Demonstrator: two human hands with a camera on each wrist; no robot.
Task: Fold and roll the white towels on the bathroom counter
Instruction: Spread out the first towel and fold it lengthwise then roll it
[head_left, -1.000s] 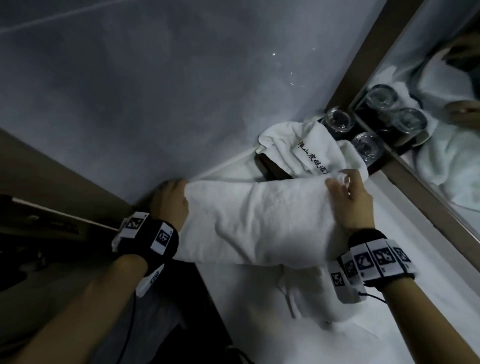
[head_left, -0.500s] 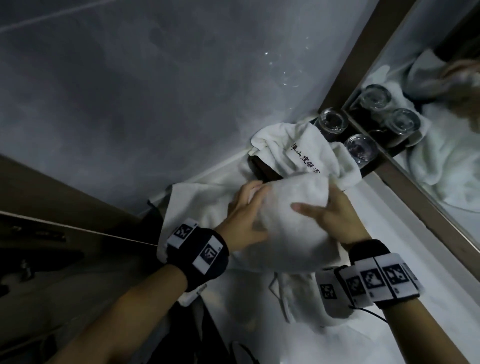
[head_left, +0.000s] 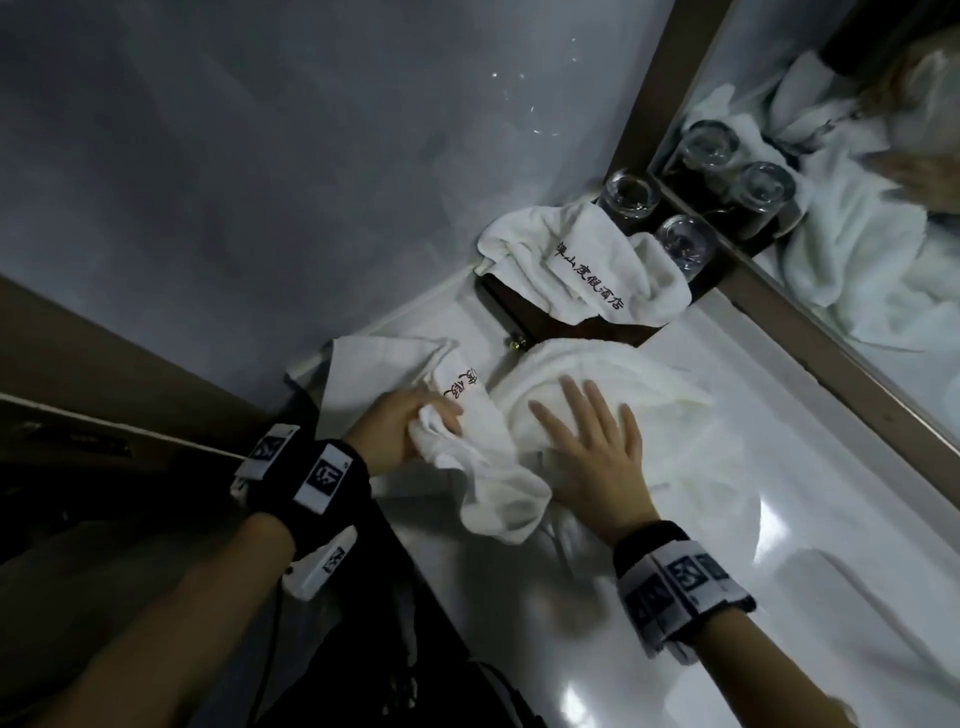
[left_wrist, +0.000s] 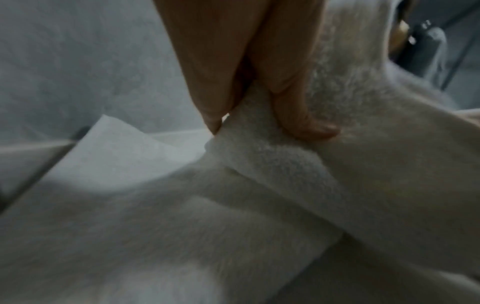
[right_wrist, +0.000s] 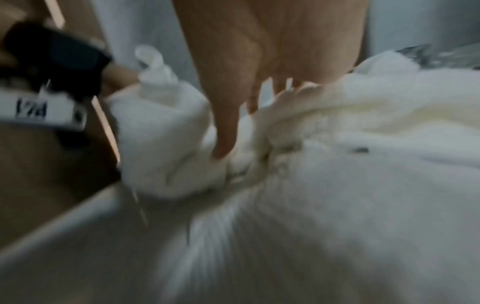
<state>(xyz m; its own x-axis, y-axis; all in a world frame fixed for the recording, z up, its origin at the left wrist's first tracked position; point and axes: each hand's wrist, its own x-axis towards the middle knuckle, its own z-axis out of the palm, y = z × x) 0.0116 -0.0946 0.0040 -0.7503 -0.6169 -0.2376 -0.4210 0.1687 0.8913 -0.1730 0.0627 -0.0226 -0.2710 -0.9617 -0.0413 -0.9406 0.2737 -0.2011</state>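
**Fig. — Towel gathered at the left, pressed flat at the right**

Since the earlier frames, the left hand (head_left: 402, 434) has been drawn from the towel's middle back toward 9 o'clock, and the right hand (head_left: 595, 452) has been spread flat where it previously cupped the bundle. The white towel (head_left: 623, 395) now lies bunched on the white bench (head_left: 779, 597), at the centre of the head view, with its embroidered end (head_left: 462, 387) pulled out to the left.

The left grip is clenched on that end: in the left wrist view the thumb and fingers (left_wrist: 298, 102) are seen pinching a folded edge of the terry. The right grip is released, its fingers straight and splayed, pressing the towel's bulk onto the bench; the right wrist view is blurred, and only fingertips (right_wrist: 223, 148) sunk into the pile can be made out.

A second towel (head_left: 582, 260), marked with dark characters, is draped over a dark box (head_left: 530, 317) at 12 o'clock. Two upturned glasses (head_left: 631, 195) stand just behind it, beside the mirror (head_left: 857, 182) at 2 o'clock. A thin white sheet (head_left: 374, 358) lies at 10 o'clock, beside the left hand.

The step in hand is judged to be the straightening of the towel before a fold. It is best done with the flat palm kept as an anchor while the pinched end is drawn taut toward 9 o'clock, so that wrinkles are pulled out and not folded in. The edges should be squared before any roll is begun, since a skewed start is likely to give a cone-shaped roll. The pull should be kept low along the bench, away from the glasses.
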